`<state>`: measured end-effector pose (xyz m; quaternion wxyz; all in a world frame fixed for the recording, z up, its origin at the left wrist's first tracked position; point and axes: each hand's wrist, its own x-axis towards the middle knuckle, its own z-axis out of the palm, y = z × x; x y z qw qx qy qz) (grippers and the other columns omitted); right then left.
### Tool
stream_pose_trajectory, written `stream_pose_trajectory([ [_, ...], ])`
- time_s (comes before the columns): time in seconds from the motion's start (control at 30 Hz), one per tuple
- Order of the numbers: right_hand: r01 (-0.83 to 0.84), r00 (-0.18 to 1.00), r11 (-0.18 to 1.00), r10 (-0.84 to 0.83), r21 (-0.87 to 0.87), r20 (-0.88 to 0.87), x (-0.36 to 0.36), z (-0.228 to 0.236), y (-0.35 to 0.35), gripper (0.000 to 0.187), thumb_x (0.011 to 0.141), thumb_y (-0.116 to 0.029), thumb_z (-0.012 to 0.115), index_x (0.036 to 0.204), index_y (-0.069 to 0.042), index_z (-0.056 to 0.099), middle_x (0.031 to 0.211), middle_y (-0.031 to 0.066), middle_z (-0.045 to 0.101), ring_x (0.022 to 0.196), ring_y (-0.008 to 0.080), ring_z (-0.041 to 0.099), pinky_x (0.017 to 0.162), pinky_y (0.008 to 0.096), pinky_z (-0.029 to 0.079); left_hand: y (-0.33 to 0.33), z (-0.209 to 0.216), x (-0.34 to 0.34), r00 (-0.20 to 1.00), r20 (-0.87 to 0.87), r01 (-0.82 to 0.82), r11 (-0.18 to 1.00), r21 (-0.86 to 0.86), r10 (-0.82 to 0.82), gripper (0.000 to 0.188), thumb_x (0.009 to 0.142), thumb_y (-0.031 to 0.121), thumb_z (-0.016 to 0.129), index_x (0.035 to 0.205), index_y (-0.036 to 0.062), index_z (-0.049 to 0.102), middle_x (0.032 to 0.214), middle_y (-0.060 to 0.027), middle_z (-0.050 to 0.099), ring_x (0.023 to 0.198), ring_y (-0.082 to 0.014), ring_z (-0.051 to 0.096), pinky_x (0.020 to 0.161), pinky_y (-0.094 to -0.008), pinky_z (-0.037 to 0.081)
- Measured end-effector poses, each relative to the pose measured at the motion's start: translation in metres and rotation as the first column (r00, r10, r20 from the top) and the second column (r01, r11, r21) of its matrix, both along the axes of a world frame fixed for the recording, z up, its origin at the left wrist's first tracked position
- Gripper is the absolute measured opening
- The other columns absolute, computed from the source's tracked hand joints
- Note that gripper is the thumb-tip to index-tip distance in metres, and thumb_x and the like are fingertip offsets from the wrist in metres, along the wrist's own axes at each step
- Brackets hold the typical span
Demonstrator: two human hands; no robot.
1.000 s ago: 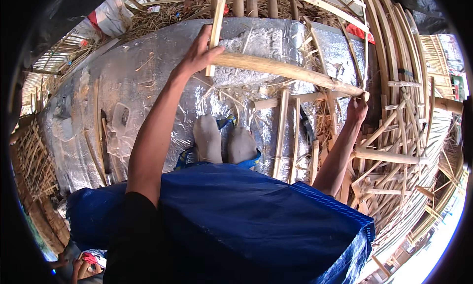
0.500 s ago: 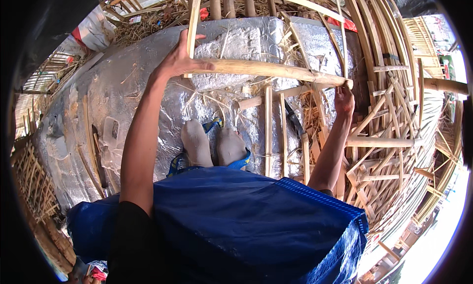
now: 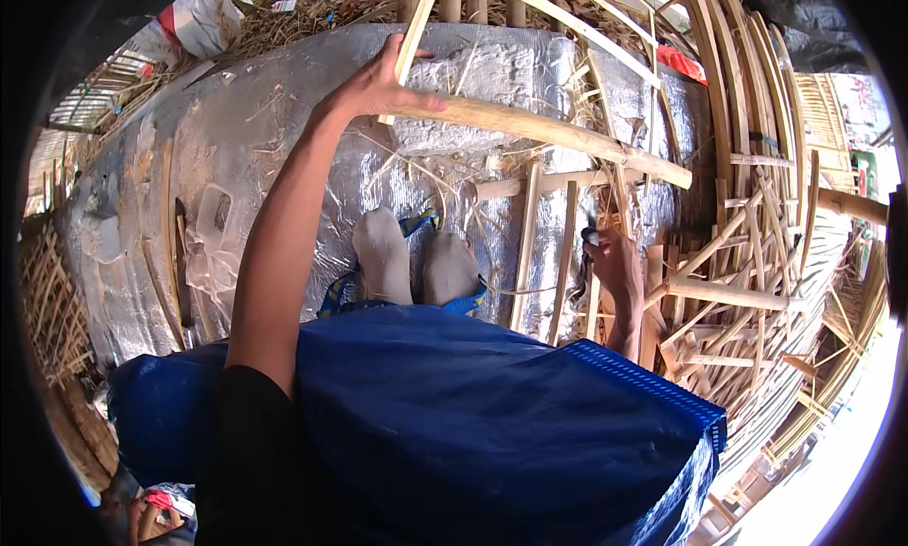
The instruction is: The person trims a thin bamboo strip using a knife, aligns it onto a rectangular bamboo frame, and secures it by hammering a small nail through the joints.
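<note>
My left hand (image 3: pixel 383 90) grips the corner of a bamboo frame (image 3: pixel 539 127), thumb along its thick pole and fingers behind an upright strip. The pole slopes down to the right, and its right end is unsupported by my hands. Thin strips join the frame at the far side. My right hand (image 3: pixel 617 267) is low on the right, fingers closed on a dark tool (image 3: pixel 591 236); most of the tool is hidden, so its kind cannot be made out. Bamboo strips (image 3: pixel 526 248) lie next to that hand.
A silvery foil sheet (image 3: pixel 274 101) covers the ground, with a pale rough block (image 3: pixel 497 82) on it. Stacked bamboo lattice (image 3: pixel 757 253) stands to the right. A clear plastic container (image 3: pixel 216 210) lies left. A blue sheet (image 3: pixel 454 404) covers my lap, above my feet (image 3: pixel 381 253).
My right hand has let go of the pole's right end and moved down to the dark tool. The frame has tilted, its right end lower. My left hand keeps its grip.
</note>
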<state>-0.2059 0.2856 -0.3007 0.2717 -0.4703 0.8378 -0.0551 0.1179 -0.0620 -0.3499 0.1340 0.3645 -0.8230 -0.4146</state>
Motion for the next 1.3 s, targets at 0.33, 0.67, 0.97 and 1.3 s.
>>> stream_pose_trajectory([
  [0.33, 0.336, 0.849, 0.777, -0.006, -0.532, 0.528, -0.016, 0.022, 0.020, 0.033, 0.095, 0.000, 0.057, 0.126, -0.001, 0.044, 0.109, 0.0132, 0.068, 0.104, 0.0166, 0.065, 0.086, 0.0279, 0.055, 0.006, 0.003, 0.000, 0.999, -0.032, -0.032, 0.997, 0.067, 0.034, 0.131, 0.053, 0.061, 0.087, 0.148, 0.0027, 0.018, 0.144, -0.0217, 0.043, 0.139, -0.0386, 0.034, 0.117, -0.0509, 0.027],
  [0.67, 0.941, 0.292, 0.020, 0.456, -0.338, 0.841, 0.036, 0.130, -0.129, 0.036, 0.099, -0.019, 0.056, 0.122, 0.009, 0.051, 0.117, 0.0198, 0.060, 0.109, 0.0251, 0.062, 0.098, 0.0334, 0.055, 0.004, 0.012, 0.000, 1.000, -0.010, -0.011, 0.994, 0.106, 0.012, 0.142, 0.049, 0.064, 0.088, 0.149, -0.0026, 0.012, 0.146, -0.0235, 0.041, 0.139, -0.0393, 0.034, 0.118, -0.0492, 0.027],
  [0.97, 0.912, 0.300, 0.036, 0.621, -0.408, 0.725, 0.061, 0.180, -0.167, 0.043, 0.101, -0.022, 0.054, 0.130, 0.009, 0.046, 0.127, 0.0211, 0.054, 0.124, 0.0256, 0.054, 0.109, 0.0328, 0.046, 0.006, 0.006, 0.001, 0.992, -0.119, -0.012, 0.989, 0.144, 0.029, 0.140, 0.051, 0.057, 0.091, 0.150, -0.0006, 0.010, 0.144, -0.0209, 0.044, 0.139, -0.0378, 0.035, 0.117, -0.0482, 0.028],
  [1.3, 0.818, 0.475, 0.122, 0.406, -0.562, 0.781, 0.044, 0.146, -0.141, 0.038, 0.102, -0.030, 0.053, 0.119, 0.004, 0.057, 0.111, 0.0130, 0.063, 0.100, 0.0196, 0.060, 0.094, 0.0335, 0.048, 0.001, 0.003, 0.000, 0.997, -0.079, 0.015, 0.987, 0.158, -0.003, 0.152, 0.045, 0.069, 0.087, 0.149, -0.0071, 0.005, 0.144, -0.0278, 0.040, 0.138, -0.0417, 0.034, 0.116, -0.0493, 0.031],
])
